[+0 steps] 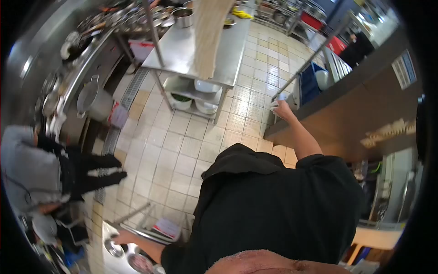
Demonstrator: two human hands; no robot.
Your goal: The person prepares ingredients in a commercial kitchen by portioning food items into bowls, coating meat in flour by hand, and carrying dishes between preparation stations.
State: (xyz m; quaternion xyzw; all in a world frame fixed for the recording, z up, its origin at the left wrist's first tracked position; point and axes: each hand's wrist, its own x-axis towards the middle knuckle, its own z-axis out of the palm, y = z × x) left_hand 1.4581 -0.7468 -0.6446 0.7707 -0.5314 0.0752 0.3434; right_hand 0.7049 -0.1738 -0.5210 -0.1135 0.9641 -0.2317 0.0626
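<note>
Off to the lower left, my left hand reaches over a light worktop, beside the rim of a small metal bowl. Its fingers are too small and blurred to make out. A second bowl with pinkish contents stands near it. My right arm stretches out to the upper right, and my right hand is closed round something white, perhaps a cloth, near the end of a dark-edged partition.
A steel table with a lower shelf and a pot stands ahead. At the left, a person in grey is by the cooking line, near a tall pot. A brown partition rises at the right. Tiled floor lies between.
</note>
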